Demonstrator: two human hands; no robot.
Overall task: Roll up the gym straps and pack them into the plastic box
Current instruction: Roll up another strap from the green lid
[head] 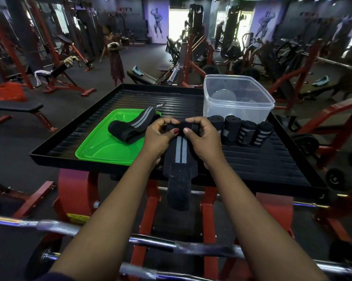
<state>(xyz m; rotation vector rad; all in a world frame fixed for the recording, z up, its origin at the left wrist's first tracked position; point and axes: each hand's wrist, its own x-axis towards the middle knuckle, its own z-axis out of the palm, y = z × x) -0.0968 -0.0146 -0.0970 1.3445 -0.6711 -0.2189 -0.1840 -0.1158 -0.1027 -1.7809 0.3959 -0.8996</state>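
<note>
Barbell [55,228], L hand [161,136] & R hand [203,136] pinch strap [180,151], lengthwise toward cam

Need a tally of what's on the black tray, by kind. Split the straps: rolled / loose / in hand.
Clear plastic box: 1
Green lid: 1
Rolled straps: 4
Loose strap, lying on the lid: 1
Strap being rolled, held by the left hand and the right hand: 1
Total: 8

dim gym, blown-out doorway [179,23] backlight; wide-angle bending at edges; centre sharp, background soft.
</note>
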